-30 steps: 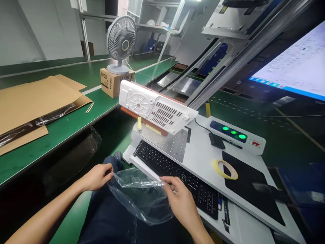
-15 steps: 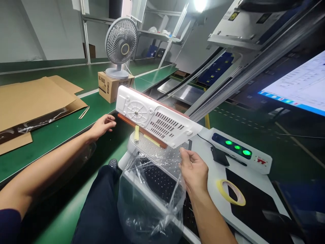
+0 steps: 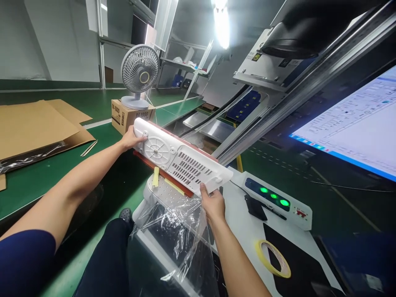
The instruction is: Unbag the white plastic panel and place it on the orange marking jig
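Nearest, a clear plastic bag (image 3: 182, 247) spreads in crumpled folds over the near edge of the white tabletop (image 3: 236, 218), left of the right forearm. Its upper part rises close to the right hand (image 3: 214, 203); whether that hand also holds the bag I cannot tell. To the right, a roll of yellow tape (image 3: 262, 258) lies partly over a black mat (image 3: 305, 262).

Just beyond the bag, a white slotted panel (image 3: 185, 164) is held up at a slant, its left end higher than its right. The right grip pinches its lower edge toward the right end, thumb on the near face and fingers behind. The left hand (image 3: 133, 139) pinches the left end likewise, thumb lying across the face. An orange-brown piece (image 3: 144, 161) shows along the panel's lower left edge, with a yellow strip (image 3: 155, 177) hanging just below it, above a perforated plate (image 3: 173, 193).

Farther right stands a control box (image 3: 274, 196) with three green lights. Far left, flat cardboard (image 3: 40, 123) lies on the green tabletop (image 3: 62, 165), and beyond the panel a grey fan (image 3: 140, 70) stands on a carton (image 3: 118, 118). A lit screen (image 3: 349, 123) fills the far right.
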A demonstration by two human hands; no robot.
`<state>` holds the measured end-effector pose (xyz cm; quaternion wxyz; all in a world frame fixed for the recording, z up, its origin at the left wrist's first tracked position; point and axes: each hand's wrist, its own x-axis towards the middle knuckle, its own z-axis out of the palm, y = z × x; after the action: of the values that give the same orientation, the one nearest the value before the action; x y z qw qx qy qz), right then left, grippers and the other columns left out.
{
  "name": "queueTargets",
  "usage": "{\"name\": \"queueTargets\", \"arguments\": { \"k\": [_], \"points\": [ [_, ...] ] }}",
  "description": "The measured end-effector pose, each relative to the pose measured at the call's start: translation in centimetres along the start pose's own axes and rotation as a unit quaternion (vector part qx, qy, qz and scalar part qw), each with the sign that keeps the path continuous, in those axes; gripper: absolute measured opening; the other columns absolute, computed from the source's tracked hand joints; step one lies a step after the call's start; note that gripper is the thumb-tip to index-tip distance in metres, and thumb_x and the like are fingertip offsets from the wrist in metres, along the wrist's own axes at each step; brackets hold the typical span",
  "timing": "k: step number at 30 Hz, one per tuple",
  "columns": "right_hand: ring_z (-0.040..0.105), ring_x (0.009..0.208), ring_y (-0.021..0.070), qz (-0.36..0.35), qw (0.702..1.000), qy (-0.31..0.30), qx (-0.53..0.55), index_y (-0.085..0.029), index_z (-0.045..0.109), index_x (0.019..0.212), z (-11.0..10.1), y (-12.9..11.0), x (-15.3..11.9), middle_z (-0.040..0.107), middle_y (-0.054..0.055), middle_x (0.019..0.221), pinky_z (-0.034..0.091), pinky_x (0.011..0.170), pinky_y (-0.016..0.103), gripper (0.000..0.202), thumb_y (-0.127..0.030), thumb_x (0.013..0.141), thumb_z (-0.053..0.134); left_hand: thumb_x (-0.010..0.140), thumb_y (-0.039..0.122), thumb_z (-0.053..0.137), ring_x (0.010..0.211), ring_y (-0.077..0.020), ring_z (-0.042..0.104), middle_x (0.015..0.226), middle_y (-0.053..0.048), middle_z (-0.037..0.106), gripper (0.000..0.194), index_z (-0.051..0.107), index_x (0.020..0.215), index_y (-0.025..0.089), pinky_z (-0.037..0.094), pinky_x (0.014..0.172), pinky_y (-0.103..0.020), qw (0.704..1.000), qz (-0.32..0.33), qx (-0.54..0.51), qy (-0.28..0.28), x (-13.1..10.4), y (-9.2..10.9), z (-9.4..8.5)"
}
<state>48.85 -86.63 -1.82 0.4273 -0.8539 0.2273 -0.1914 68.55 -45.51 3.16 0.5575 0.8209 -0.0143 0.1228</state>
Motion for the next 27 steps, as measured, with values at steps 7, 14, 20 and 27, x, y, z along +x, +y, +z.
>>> {"name": "queueTargets", "arguments": {
  "k": [7, 14, 20, 27],
  "points": [
    [0.074, 0.114, 0.0444, 0.0, 1.0, 0.003, 0.002, -0.016, 0.077, 0.118, 0.5, -0.2, 0.2, 0.079, 0.022, 0.12, 0.056, 0.093, 0.051, 0.087, -0.087, 0.073, 0.055, 0.063, 0.061, 0.102, 0.119, -0.0369, 0.068, 0.129, -0.015, 0.073, 0.083, 0.059, 0.121, 0.02, 0.054, 0.098, -0.045, 0.999, -0.02, 0.02, 0.026, 0.4, -0.1, 0.1],
    [0.072, 0.113, 0.0491, -0.018, 0.999, 0.0, -0.048, -0.012, 0.077, 0.115, -0.2, -0.3, 0.5, 0.078, 0.027, 0.118, 0.056, 0.094, 0.056, 0.083, -0.082, 0.077, 0.053, 0.063, 0.056, 0.103, 0.115, -0.034, 0.068, 0.126, -0.015, 0.073, 0.081, 0.061, 0.12, 0.019, 0.054, 0.098, -0.045, 0.999, -0.017, -0.03, 0.028, 0.3, -0.7, 0.5],
    [0.073, 0.107, 0.0477, -0.011, 0.997, 0.015, -0.071, -0.015, 0.079, 0.109, -0.1, -0.1, 0.9, 0.079, 0.026, 0.111, 0.059, 0.089, 0.055, 0.075, -0.079, 0.078, 0.055, 0.067, 0.056, 0.101, 0.117, -0.0347, 0.068, 0.128, -0.014, 0.073, 0.079, 0.06, 0.124, 0.019, 0.054, 0.098, -0.045, 0.999, 0.001, -0.039, 0.031, 0.2, -0.8, 0.3],
    [0.072, 0.117, 0.0508, -0.017, 0.997, -0.02, -0.069, -0.014, 0.077, 0.12, -1.1, -0.5, -1.2, 0.079, 0.024, 0.121, 0.058, 0.097, 0.059, 0.083, -0.082, 0.079, 0.055, 0.069, 0.052, 0.099, 0.119, -0.0341, 0.068, 0.13, -0.015, 0.073, 0.076, 0.06, 0.125, 0.018, 0.054, 0.099, -0.045, 0.998, 0.009, -0.054, 0.005, 0.5, -0.9, 0.0]
  ]
}}
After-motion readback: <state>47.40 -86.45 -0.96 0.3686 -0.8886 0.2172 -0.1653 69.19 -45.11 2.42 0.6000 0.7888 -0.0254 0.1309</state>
